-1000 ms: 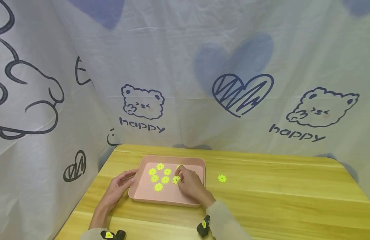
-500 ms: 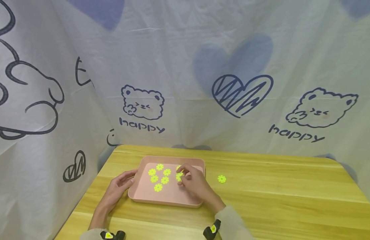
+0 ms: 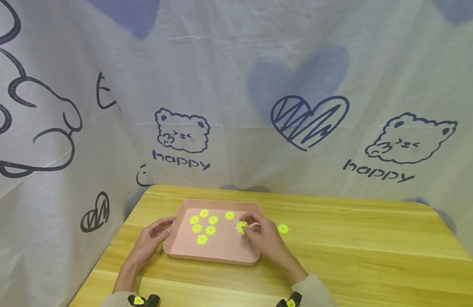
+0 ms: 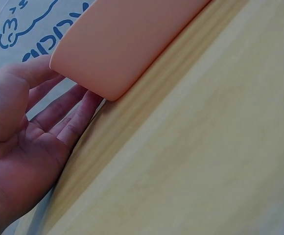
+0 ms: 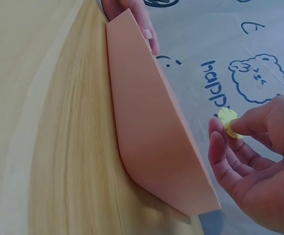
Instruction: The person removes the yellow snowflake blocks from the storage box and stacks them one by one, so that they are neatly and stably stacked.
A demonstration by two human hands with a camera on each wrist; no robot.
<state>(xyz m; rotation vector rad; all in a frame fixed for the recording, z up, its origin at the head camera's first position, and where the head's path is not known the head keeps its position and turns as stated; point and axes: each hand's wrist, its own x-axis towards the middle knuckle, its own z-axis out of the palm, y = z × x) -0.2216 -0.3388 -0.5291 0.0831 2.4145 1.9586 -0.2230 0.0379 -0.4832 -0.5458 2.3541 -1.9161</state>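
Observation:
In the head view, a pink tray (image 3: 232, 251) lies on the table. My left hand (image 3: 148, 238) touches its left side with fairly straight fingers; the left wrist view has the thumb at the rim and the other fingers lower along the outer wall. Over the tray's right part, my right hand (image 3: 269, 238) pinches a yellow snowflake building disc (image 3: 241, 227) between thumb and fingers. That same disc (image 5: 226, 116) appears above the rim in the right wrist view. Several similar discs (image 3: 202, 239) lie flat toward the tray's left, with a lone disc (image 3: 229, 215) near its back wall.
One more snowflake disc (image 3: 283, 229) lies on the wooden table (image 3: 367, 251), just right of the tray. A white printed curtain (image 3: 236, 85) hangs behind the table and along its left side.
My right hand has moved right across the tray with the pinched disc, uncovering the lone disc near the back wall. My left hand and the tray have stayed put.

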